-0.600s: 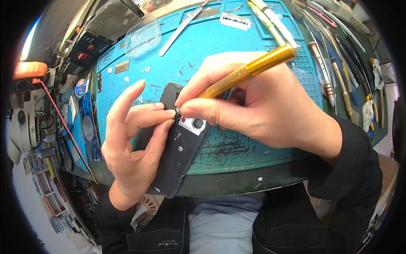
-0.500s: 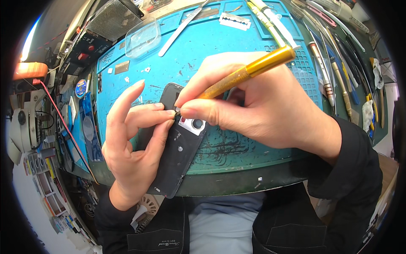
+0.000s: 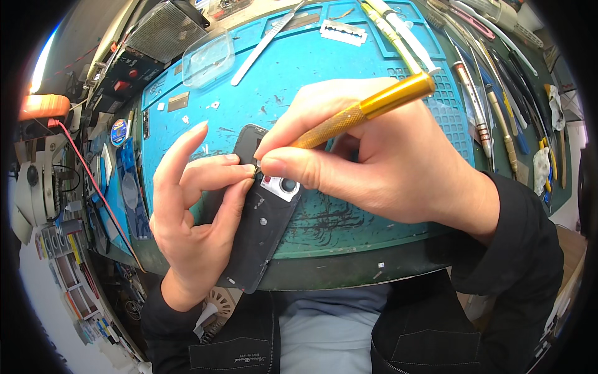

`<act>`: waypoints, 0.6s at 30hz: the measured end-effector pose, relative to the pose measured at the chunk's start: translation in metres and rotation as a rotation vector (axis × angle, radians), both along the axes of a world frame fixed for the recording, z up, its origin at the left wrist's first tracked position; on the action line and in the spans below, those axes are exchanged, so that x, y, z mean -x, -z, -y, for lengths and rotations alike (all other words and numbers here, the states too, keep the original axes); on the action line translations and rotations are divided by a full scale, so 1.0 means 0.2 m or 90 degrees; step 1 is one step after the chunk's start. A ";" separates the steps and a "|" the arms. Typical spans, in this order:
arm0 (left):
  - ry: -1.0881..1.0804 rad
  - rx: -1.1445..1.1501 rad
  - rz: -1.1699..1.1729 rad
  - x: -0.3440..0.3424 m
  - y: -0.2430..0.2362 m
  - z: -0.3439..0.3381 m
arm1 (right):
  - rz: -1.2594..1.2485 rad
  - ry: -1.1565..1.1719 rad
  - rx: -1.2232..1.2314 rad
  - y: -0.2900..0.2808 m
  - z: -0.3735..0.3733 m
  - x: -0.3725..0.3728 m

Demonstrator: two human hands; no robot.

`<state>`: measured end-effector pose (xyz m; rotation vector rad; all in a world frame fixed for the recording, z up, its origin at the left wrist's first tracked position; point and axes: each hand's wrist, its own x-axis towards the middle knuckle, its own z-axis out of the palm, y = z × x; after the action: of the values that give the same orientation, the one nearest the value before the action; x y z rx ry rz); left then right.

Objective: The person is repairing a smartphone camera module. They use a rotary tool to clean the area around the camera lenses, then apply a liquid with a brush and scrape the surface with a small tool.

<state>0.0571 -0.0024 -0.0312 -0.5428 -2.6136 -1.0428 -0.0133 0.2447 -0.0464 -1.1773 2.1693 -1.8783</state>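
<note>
A dark phone-shaped slab [image 3: 256,246] lies slanted near the front edge of the blue mat. Set into it is a silver camera plate [image 3: 274,189] with a round lens and a small red spot. My right hand [image 3: 398,156] grips a gold tool with a knurled handle [image 3: 367,109] like a pen. Its tip points down at the slab beside the camera plate and is mostly hidden by my fingers. My left hand [image 3: 196,212] is closed in a pinch of thumb and fingers right by that tip. What it pinches is too small to make out.
On the blue mat [image 3: 274,93] lie a scalpel [image 3: 268,43], a razor blade [image 3: 343,33], a clear plastic box [image 3: 208,56], syringes [image 3: 398,37] and small scraps. Several hand tools [image 3: 492,93] line the right side. A black device with red switches [image 3: 121,84] stands at the back left.
Both hands and the gold tool stay almost in place, with the tool's tip a touch further left. The view has shifted slightly.
</note>
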 end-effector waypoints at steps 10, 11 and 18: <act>0.007 0.010 -0.012 0.01 0.00 0.00 | 0.011 -0.008 -0.009 0.00 0.00 0.00; 0.006 0.012 -0.013 0.01 0.00 0.00 | 0.012 -0.009 -0.010 -0.01 0.00 0.00; 0.002 0.016 -0.016 0.01 0.00 0.00 | 0.007 -0.010 -0.016 0.00 0.00 0.00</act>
<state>0.0551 -0.0016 -0.0314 -0.5617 -2.6079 -0.9981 -0.0138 0.2449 -0.0460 -1.1727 2.1649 -1.8420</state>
